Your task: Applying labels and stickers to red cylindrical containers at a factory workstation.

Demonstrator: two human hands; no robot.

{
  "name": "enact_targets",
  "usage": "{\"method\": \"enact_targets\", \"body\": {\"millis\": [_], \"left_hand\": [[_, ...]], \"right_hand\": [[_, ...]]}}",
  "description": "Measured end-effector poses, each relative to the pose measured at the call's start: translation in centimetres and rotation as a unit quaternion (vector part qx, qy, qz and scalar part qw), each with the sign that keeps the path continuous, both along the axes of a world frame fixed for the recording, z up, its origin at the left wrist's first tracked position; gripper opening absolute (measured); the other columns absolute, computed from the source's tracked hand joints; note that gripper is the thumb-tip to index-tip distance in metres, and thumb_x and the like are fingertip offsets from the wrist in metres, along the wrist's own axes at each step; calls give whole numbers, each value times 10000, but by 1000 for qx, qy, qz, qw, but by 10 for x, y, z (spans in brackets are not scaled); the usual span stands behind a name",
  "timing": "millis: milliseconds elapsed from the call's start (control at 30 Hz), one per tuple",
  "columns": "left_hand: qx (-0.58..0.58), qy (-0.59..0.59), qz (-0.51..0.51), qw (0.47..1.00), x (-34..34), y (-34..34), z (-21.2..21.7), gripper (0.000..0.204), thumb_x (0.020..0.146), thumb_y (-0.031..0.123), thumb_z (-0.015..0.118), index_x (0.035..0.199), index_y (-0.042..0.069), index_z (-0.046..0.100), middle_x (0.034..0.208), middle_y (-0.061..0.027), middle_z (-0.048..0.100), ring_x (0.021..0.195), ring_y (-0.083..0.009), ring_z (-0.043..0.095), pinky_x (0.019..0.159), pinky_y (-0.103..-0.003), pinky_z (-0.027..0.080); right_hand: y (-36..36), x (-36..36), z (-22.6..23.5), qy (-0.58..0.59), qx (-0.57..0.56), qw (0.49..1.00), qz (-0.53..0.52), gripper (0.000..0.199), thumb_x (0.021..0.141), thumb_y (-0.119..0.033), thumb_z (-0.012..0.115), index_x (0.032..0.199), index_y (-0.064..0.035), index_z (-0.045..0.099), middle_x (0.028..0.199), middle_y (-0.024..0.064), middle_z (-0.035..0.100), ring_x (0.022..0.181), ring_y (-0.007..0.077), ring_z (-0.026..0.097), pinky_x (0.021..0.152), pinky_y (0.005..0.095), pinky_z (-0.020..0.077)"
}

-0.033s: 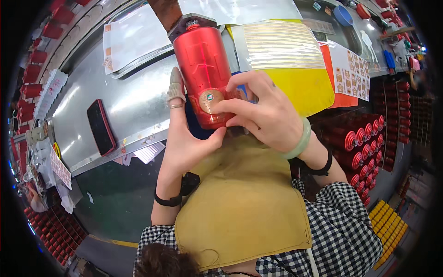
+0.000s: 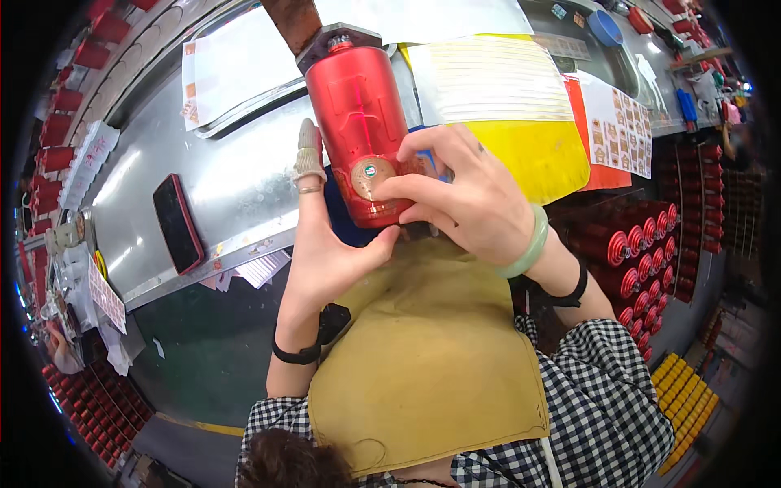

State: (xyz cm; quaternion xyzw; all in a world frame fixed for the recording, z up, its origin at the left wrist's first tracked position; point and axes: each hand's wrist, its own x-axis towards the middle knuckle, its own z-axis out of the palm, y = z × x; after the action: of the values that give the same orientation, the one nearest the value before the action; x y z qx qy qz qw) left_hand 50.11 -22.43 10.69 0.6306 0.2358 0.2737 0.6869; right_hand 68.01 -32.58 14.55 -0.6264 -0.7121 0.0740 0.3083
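A glossy red bottle (image 2: 358,106) with relief panels lies in front of me, its neck end against a metal holder (image 2: 338,39). A round gold label (image 2: 373,180) with a small green-and-white centre is on its side near the base. My left hand (image 2: 329,244) is closed round the bottle's left side and base, its thumb at the bottom edge. A ribbed pale cot covers one finger; the fingers beneath are hidden. My right hand (image 2: 468,195) is curled over the bottle's lower right side. Its index fingertip presses the label, and its thumb is by the base.
A phone (image 2: 178,224) lies on the metal table (image 2: 236,154) at left. Beyond the bottle are white sheets (image 2: 244,69), a strip sheet (image 2: 496,77) on a yellow folder (image 2: 521,154), and a sticker sheet (image 2: 618,122). Racked red bottles (image 2: 643,252) stand at right.
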Motion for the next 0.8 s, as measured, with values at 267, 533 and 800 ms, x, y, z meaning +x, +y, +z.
{"method": "enact_targets", "body": {"millis": [267,533,800], "left_hand": [[36,22,1,999,-4,-2,-6,1187,720,55,812,1617,-9,38,1520,-199,385,1368,-253,471,1123,-373,422],[26,19,5,999,-5,0,-8,1168,718,66,822,1612,-19,75,1512,-199,400,1366,-259,475,1123,-376,423],[16,21,2,1000,-5,0,-8,1171,712,83,834,1611,-19,91,1536,-201,381,1401,-264,437,1162,-380,367]], "right_hand": [[5,7,-1,-9,13,999,45,314,750,-112,779,1053,-152,709,1118,71,570,958,257,603,860,381,518],[8,8,2,-4,-7,999,49,285,777,-127,748,1056,-139,690,1124,77,564,966,253,621,862,380,523],[11,10,2,-48,-5,997,68,278,778,-114,721,1052,-145,686,1111,67,561,992,248,624,843,362,523]]}}
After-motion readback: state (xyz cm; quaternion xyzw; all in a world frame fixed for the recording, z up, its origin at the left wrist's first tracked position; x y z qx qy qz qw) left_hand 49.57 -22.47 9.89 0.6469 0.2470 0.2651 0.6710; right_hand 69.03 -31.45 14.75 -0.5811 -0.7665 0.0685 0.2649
